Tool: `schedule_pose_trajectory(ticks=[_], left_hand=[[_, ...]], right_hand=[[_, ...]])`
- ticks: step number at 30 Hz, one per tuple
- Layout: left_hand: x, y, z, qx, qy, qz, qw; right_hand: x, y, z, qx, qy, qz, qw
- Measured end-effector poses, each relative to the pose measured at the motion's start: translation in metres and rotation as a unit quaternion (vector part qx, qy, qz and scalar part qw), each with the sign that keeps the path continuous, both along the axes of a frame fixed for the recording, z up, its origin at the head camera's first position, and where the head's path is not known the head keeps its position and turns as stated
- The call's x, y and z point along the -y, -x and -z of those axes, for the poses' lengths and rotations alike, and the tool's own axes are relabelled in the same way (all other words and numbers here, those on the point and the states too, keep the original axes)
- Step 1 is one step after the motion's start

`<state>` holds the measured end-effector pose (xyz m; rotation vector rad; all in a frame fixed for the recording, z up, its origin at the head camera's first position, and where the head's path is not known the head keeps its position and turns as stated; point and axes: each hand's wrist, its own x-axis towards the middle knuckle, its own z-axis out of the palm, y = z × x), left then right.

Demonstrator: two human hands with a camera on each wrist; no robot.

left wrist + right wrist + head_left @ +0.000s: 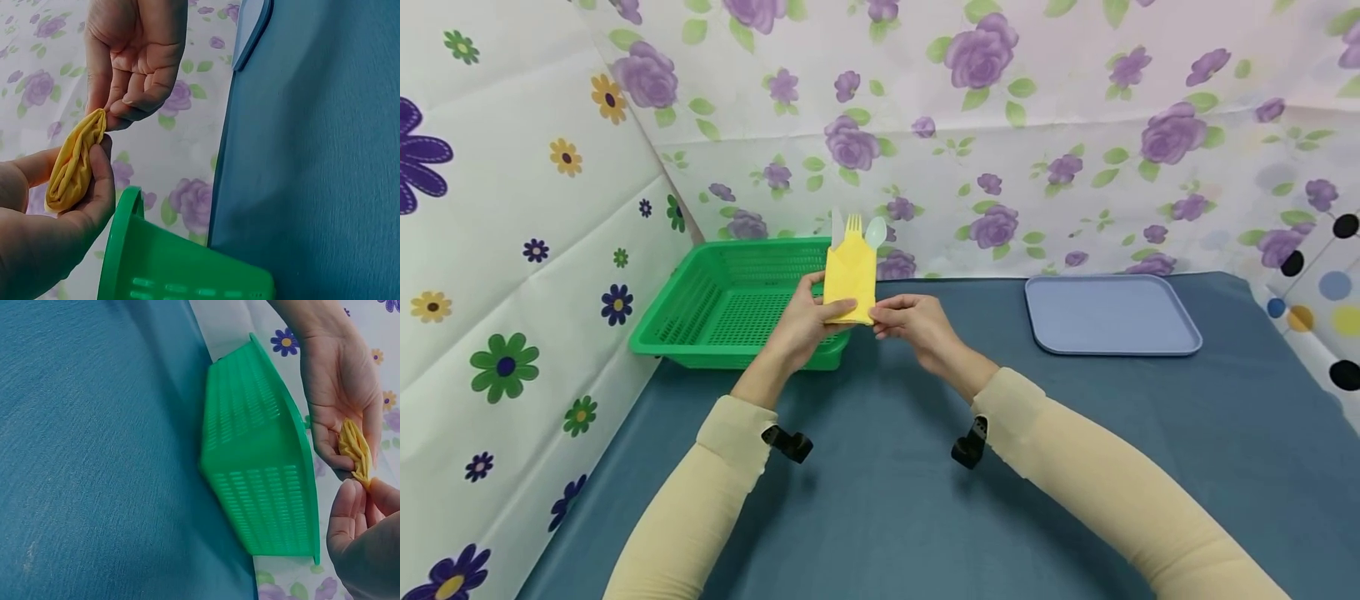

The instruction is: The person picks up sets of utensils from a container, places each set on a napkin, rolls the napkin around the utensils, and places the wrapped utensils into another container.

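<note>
A folded yellow napkin [850, 279] is held up in front of the green basket's right end. From its top stick out a whitish plastic knife [837, 227], a yellow fork [853, 225] and a pale spoon [876, 232]. My left hand [805, 321] grips the napkin around its lower left part, thumb across the front. With thumb and fingertips my right hand [921, 329] pinches its lower right corner. Seen from below in the left wrist view, the napkin [75, 165] shows its folded layers between both hands. The cutlery is hidden in both wrist views.
A green plastic basket [700, 358] with perforated sides stands at the back left of the blue-covered table [887, 500]. At the back right lies a light blue-grey tray [1112, 317]. Flowered cloth walls [1075, 225] border the table behind and at the left.
</note>
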<state>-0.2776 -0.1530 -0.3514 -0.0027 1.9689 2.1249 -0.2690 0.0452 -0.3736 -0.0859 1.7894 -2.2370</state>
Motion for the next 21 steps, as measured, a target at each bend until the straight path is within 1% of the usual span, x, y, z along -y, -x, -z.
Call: schedule_pose_trajectory(ticks=[4,14,21], left_hand=[[0.005,0.001,0.000,0.004,0.005,0.001,1.0000],[0.018,0.006,-0.003,0.017,0.029,0.004,0.9994],[0.024,0.011,-0.005,0.021,0.044,0.019,0.9986]], right_hand=[[0.004,0.000,-0.001,-0.003,-0.005,-0.006,1.000],[0.019,0.005,-0.003,-0.003,-0.008,0.001,1.000],[0.024,0.006,-0.003,-0.006,-0.011,0.003,1.000]])
